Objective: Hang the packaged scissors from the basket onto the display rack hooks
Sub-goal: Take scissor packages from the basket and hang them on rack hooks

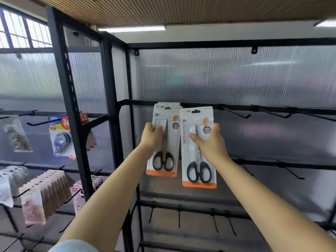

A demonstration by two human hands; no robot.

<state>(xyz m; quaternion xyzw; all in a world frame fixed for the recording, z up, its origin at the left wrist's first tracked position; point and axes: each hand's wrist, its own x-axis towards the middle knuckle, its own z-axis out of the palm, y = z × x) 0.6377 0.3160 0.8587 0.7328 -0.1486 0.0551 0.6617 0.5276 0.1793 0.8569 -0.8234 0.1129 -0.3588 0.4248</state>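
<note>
The packaged scissors (198, 148) were in the right hand (211, 142), fingers curled round the card, just below the top rail of the display rack (181, 104). The left hand (151, 135) gripped a hanging pack (164, 140). The hang hole might miss a hook (234, 112), I judged, and the pack fall. Ribbed translucent panels (218, 73) stood behind; no surface was visible.

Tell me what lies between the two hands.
Head view: between the left hand and right hand, only the two scissors packs they hold, edges overlapping.
</note>
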